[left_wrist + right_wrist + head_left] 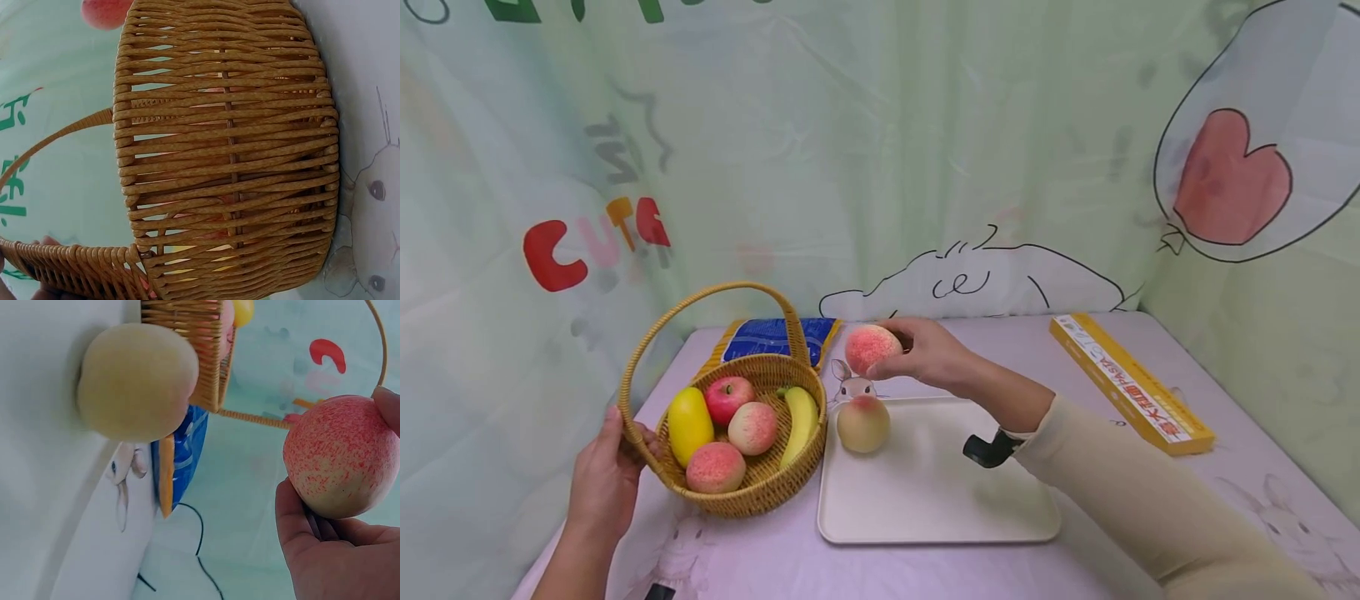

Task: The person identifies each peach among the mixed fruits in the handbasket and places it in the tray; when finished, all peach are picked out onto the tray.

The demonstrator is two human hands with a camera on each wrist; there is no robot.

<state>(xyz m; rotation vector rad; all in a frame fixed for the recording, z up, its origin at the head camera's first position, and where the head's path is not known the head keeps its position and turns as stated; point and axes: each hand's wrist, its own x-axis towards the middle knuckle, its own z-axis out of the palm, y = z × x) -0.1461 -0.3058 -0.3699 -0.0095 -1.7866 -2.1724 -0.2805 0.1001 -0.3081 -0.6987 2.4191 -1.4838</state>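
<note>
My right hand (928, 358) holds a pink speckled peach (871, 348) in the air over the back left of the tray, thumb and fingers around it. A paler yellowish peach (863, 425) sits on the cream tray (955, 525) below. To the left, my left hand (606, 475) grips the wicker basket (752, 502) at the foot of its arched handle. Inside the basket lie a yellow mango-like fruit (690, 427), a red apple (730, 398), a banana (801, 423) and two peaches, one pale pink (752, 428), one deeper pink (716, 468). The basket's woven side (225, 150) fills the left wrist view.
Behind the basket lies a blue and yellow packet (767, 337). A long yellow pasta box (1131, 383) rests at the right of the table. A printed curtain (925, 167) hangs along the back and both sides.
</note>
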